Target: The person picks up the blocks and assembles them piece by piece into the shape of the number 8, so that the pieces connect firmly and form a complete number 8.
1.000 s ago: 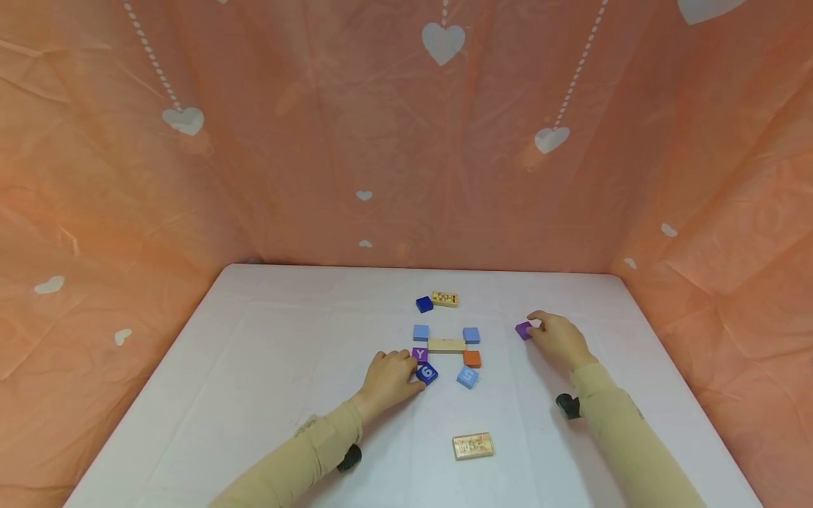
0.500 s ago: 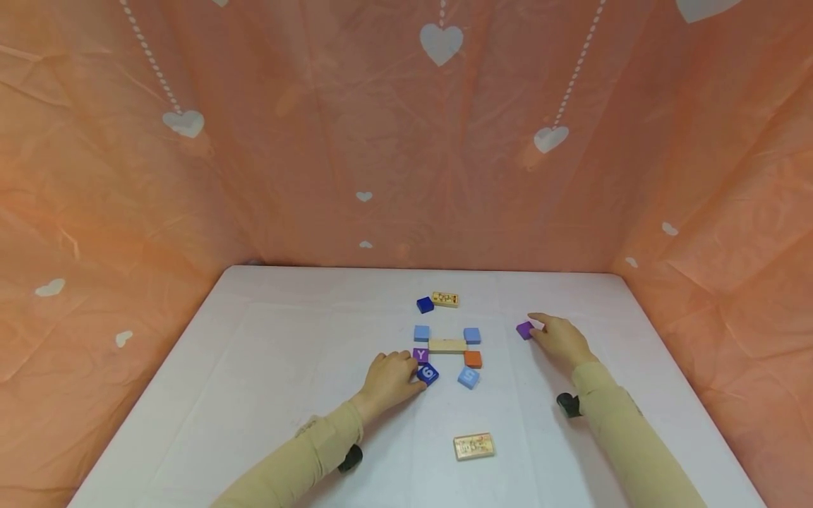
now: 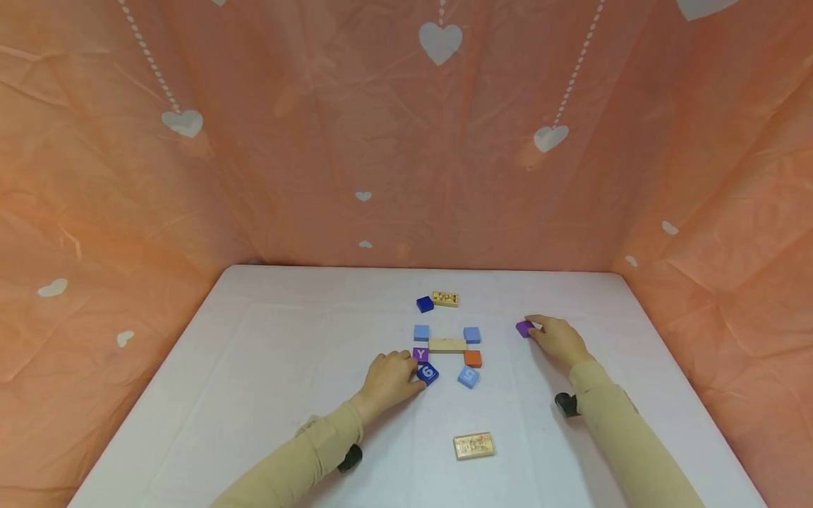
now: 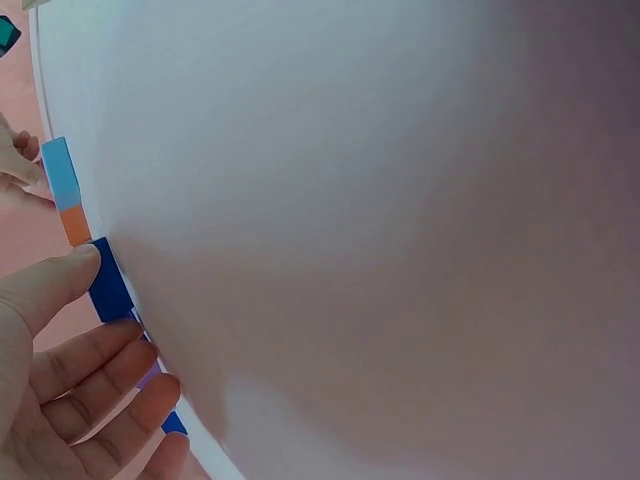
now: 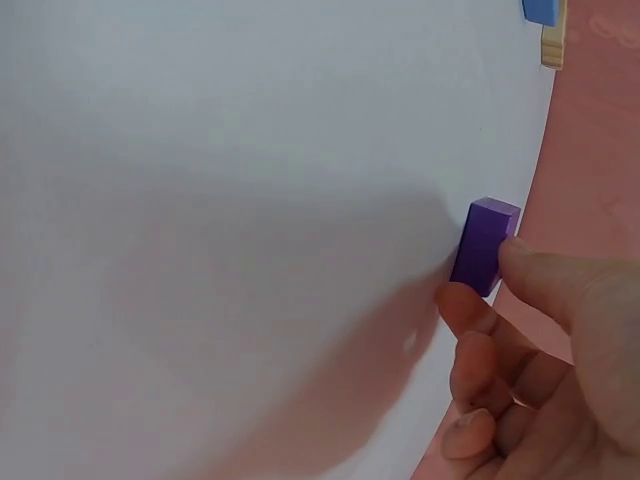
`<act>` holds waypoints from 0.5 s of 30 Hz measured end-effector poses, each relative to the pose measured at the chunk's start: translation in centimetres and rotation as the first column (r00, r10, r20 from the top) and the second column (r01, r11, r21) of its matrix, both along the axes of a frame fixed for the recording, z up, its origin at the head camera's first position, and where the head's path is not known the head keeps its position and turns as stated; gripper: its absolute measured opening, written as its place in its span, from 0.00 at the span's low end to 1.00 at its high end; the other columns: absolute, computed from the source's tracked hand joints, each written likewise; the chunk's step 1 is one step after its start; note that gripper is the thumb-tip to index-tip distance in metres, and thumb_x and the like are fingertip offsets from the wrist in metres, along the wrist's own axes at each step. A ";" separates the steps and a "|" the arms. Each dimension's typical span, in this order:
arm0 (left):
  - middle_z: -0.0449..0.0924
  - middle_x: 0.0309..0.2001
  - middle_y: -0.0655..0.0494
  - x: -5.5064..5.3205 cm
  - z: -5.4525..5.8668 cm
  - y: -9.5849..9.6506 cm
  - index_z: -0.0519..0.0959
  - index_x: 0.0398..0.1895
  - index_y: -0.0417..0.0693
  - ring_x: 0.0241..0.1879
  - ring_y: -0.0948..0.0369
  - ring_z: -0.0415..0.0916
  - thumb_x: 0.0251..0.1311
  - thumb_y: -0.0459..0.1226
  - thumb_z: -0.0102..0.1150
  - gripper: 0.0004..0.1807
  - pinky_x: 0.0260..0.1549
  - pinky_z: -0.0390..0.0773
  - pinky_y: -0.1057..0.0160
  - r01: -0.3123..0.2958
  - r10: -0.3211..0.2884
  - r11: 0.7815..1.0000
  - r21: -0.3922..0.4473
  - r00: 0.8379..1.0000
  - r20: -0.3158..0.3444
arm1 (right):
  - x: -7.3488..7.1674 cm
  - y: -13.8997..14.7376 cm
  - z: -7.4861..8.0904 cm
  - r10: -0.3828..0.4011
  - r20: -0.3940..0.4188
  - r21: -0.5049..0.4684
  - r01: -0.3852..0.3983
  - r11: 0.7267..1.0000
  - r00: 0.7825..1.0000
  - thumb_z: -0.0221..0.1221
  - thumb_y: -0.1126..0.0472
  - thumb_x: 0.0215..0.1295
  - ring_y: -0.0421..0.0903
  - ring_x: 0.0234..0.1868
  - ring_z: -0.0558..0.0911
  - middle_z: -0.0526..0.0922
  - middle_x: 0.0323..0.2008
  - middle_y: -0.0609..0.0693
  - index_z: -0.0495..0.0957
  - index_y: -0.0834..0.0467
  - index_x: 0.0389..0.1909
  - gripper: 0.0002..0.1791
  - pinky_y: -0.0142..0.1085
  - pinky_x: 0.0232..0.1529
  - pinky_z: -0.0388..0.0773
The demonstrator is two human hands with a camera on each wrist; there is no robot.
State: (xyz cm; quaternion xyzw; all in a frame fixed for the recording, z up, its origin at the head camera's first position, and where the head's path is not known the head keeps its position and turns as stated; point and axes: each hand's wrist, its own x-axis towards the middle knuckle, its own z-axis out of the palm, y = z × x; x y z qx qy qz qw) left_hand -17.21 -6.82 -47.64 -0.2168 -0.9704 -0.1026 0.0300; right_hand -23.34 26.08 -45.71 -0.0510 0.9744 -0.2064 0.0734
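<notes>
In the head view my left hand (image 3: pixel 389 379) pinches a dark blue square block (image 3: pixel 428 374) marked 6, thumb on its near side. The left wrist view shows this blue block (image 4: pixel 110 282) between thumb and index finger. A purple block (image 3: pixel 420 355) with a Y lies just behind it, partly beside my fingers. Over on the right, my right hand (image 3: pixel 560 341) holds a plain purple block (image 3: pixel 524 329) at the tabletop. Thumb and index fingertip meet that purple block (image 5: pixel 484 246) in the right wrist view, the other fingers curled below.
A pale wooden bar (image 3: pixel 447 346) lies between light blue blocks (image 3: pixel 422 332), the Y block and an orange block (image 3: pixel 473 359). A light blue 5 block (image 3: pixel 468 377) sits nearer. Behind are a dark blue block (image 3: pixel 425 304) and a printed tile (image 3: pixel 445 299); another tile (image 3: pixel 473 446) lies in front.
My right index finger has come down slightly toward the plain purple block, and the hand has shifted a little to the left. My left hand and the other blocks stay put.
</notes>
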 end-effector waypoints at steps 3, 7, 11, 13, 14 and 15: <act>0.74 0.23 0.62 0.0 0.1 0.0 0.82 0.29 0.49 0.23 0.66 0.64 0.48 0.50 0.67 0.15 0.27 0.66 0.66 -0.001 0.001 1.000 0.004 1.000 0.011 | -0.1 -0.1 0.0 -0.015 0.018 -0.005 0.015 1.000 1.000 0.50 0.58 0.68 0.55 0.41 0.78 0.80 0.44 0.64 0.68 0.62 0.61 0.22 0.55 0.48 0.73; 0.74 0.23 0.61 -0.1 0.0 0.0 0.82 0.29 0.49 0.23 0.66 0.64 0.48 0.50 0.67 0.15 0.27 0.67 0.66 -0.004 0.004 1.000 0.005 1.000 0.023 | -0.4 -0.3 0.1 -0.039 0.038 -0.019 0.040 0.999 0.999 0.50 0.58 0.68 0.57 0.43 0.78 0.80 0.43 0.64 0.68 0.62 0.60 0.22 0.57 0.51 0.71; 0.74 0.24 0.61 -0.1 0.0 0.1 0.82 0.30 0.49 0.23 0.66 0.65 0.48 0.50 0.66 0.15 0.28 0.68 0.66 -0.008 0.008 1.000 0.003 0.999 0.032 | -0.8 -0.6 0.0 -0.061 0.032 -0.058 0.063 0.996 0.998 0.50 0.57 0.68 0.59 0.46 0.77 0.80 0.46 0.66 0.69 0.64 0.59 0.22 0.57 0.54 0.69; 0.75 0.24 0.61 -0.1 0.0 0.1 0.82 0.30 0.49 0.23 0.66 0.65 0.48 0.50 0.66 0.15 0.28 0.68 0.66 -0.007 0.007 1.000 0.004 0.999 0.032 | -1.1 -0.8 -0.2 -0.072 0.029 -0.092 0.074 0.993 0.997 0.51 0.57 0.67 0.59 0.45 0.78 0.79 0.46 0.66 0.70 0.65 0.57 0.22 0.56 0.53 0.70; 0.75 0.24 0.61 -0.1 0.0 0.1 0.82 0.30 0.49 0.23 0.66 0.65 0.48 0.50 0.66 0.15 0.28 0.68 0.66 -0.007 0.007 1.000 0.004 0.999 0.031 | -1.2 -0.9 -0.3 -0.079 0.032 -0.111 0.082 0.990 0.996 0.51 0.57 0.67 0.58 0.45 0.78 0.79 0.47 0.67 0.70 0.65 0.57 0.21 0.55 0.53 0.70; 0.74 0.23 0.61 -0.1 0.0 0.1 0.82 0.30 0.49 0.23 0.66 0.65 0.48 0.50 0.66 0.15 0.27 0.68 0.66 -0.006 0.006 1.000 0.004 1.000 0.029 | -1.3 -1.1 -0.3 -0.087 0.033 -0.132 0.090 0.987 0.996 0.52 0.57 0.67 0.58 0.45 0.78 0.79 0.47 0.67 0.71 0.65 0.56 0.21 0.54 0.52 0.71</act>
